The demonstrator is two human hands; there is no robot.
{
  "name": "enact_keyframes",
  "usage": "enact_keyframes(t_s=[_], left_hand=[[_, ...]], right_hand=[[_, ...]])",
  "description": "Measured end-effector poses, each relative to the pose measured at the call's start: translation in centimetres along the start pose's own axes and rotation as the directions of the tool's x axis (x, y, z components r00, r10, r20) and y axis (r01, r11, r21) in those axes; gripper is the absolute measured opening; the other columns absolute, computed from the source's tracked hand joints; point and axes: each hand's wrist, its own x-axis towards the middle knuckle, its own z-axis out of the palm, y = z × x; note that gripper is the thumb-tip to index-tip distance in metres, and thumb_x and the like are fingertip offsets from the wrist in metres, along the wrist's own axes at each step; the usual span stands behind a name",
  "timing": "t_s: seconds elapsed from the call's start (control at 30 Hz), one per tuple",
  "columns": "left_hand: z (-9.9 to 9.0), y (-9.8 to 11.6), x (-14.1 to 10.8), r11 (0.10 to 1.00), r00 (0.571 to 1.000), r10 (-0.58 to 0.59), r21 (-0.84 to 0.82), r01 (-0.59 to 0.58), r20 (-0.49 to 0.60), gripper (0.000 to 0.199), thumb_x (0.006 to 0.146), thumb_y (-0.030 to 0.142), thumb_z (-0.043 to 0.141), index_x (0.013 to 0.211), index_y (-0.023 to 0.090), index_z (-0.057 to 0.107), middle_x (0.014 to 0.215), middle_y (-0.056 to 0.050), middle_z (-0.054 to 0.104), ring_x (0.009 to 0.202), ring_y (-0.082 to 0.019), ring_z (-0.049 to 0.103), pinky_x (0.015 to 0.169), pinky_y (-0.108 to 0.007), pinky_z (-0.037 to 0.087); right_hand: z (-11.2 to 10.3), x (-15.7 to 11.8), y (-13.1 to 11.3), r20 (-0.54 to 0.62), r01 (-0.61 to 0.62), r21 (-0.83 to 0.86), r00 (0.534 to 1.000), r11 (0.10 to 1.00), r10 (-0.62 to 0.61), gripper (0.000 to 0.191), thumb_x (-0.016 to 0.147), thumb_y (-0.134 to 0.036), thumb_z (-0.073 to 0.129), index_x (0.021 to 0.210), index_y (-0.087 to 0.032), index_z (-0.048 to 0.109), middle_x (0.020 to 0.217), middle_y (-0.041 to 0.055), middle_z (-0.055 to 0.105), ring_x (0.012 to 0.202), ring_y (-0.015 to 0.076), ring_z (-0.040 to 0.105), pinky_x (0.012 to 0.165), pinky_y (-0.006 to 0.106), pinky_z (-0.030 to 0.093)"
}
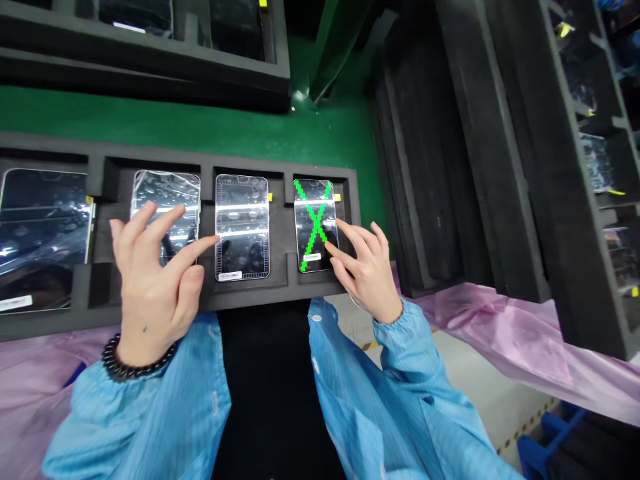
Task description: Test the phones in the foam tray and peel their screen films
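Well, trays (pixel 505 133) (stacked) near screens (pixel 316 223).

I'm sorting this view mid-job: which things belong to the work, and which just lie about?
Part of the work:
black phone-shaped device with green X, right hand at it
black rectangular device with gridded border, left hand at it
long dark-grey foam tray holding both

Apparently lying about:
stacked black foam trays
crinkled pink sheeting
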Motion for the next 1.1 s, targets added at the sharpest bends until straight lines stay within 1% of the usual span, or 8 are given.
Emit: enact_keyframes(t_s=[0.23,0.3,0.43,0.53,0.63,0.9,1.0,1.1], left_hand=[[-0.1,0.3,0.1,1.0,1.0,-0.013,0.007,0.013,0.014,0.041,0.102,0.04,0.04,0.116,0.019,0.073,0.151,-0.011,0.05,0.149,-0.034,0.034,0.126,-0.063,0.016],[-0.2,0.3,0.2,1.0,1.0,0.003,-0.003,-0.003,0.002,0.037,0.102,0.035,0.043,0.115,0.019,0.073,0.146,-0.012,0.055,0.147,-0.034,0.038,0.125,-0.064,0.019],[-0.9,-0.2,-0.1,0.982,0.982,0.186,-0.002,-0.186,0.01,0.023,0.091,0.019,0.064,0.112,0.019,0.072,0.114,-0.009,0.069,0.124,-0.029,0.059,0.119,-0.063,0.033],[-1.7,-0.5,-0.5,0.928,0.921,0.37,0.002,-0.372,0.12,0.027,0.079,0.022,0.079,0.104,0.017,0.071,0.095,-0.007,0.071,0.097,-0.025,0.065,0.105,-0.057,0.047],[-2.2,-0.3,-0.9,0.892,0.884,0.448,0.003,-0.452,0.136,0.031,0.073,0.03,0.086,0.094,0.015,0.07,0.084,-0.006,0.071,0.083,-0.023,0.062,0.089,-0.047,0.049],[-1.7,0.7,-1.2,0.936,0.917,0.343,0.015,-0.353,0.203,0.024,0.08,0.027,0.08,0.095,0.018,0.064,0.084,-0.002,0.071,0.081,-0.019,0.062,0.083,-0.04,0.043],[-1.3,1.3,-1.2,0.939,0.921,0.337,-0.002,-0.343,0.198,0.023,0.081,0.026,0.078,0.094,0.015,0.063,0.083,-0.004,0.07,0.081,-0.02,0.06,0.081,-0.039,0.043],[-0.8,2.5,-1.5,0.938,0.921,0.344,-0.014,-0.348,0.183,0.022,0.083,0.025,0.077,0.094,0.013,0.063,0.083,-0.004,0.069,0.083,-0.019,0.059,0.081,-0.038,0.042]], right_hand=[[-1.1,-2.2,-0.5,0.047,-0.032,0.028,0.998,0.999,0.031,0.027,0.1,-0.022,0.051,0.114,-0.02,0.074,0.145,0.0126,0.059,0.125,0.0267,0.058,0.115,0.057,0.035],[-1.4,-2.6,-0.5,0.046,-0.029,0.036,0.999,0.999,0.027,0.027,0.1,-0.021,0.05,0.112,-0.019,0.074,0.143,0.0127,0.061,0.122,0.0264,0.06,0.115,0.058,0.036],[-2.1,-2.6,-0.2,0.06,0.003,0.05,0.998,0.999,-0.006,0.024,0.097,-0.019,0.055,0.085,-0.019,0.075,0.133,0.0092,0.068,0.116,0.0257,0.063,0.114,0.057,0.037],[-2.6,-2.1,0.3,0.045,0.014,0.066,0.999,0.998,-0.017,0.029,0.095,-0.017,0.057,0.07,-0.019,0.071,0.129,0.0075,0.07,0.113,0.0254,0.064,0.114,0.055,0.038],[-3.2,-1.1,1.0,-0.024,0.007,0.068,1.0,0.998,-0.006,0.027,0.097,-0.018,0.054,0.078,-0.02,0.074,0.128,0.0082,0.07,0.113,0.0255,0.064,0.112,0.055,0.041],[-2.5,4.2,1.1,-0.113,0.079,0.11,0.991,0.991,-0.067,0.023,0.099,-0.023,0.054,0.092,-0.021,0.076,0.131,0.008,0.069,0.118,0.0257,0.061,0.114,0.053,0.04],[-1.5,6.6,0.8,-0.108,0.133,0.14,0.987,0.981,-0.118,0.024,0.1,-0.026,0.052,0.097,-0.021,0.075,0.136,0.0087,0.066,0.121,0.0256,0.059,0.114,0.052,0.039],[-0.4,8.5,0.5,-0.036,0.158,0.158,0.987,0.975,-0.154,0.026,0.101,-0.029,0.051,0.106,-0.021,0.074,0.142,0.0097,0.061,0.126,0.0262,0.056,0.117,0.052,0.036]])
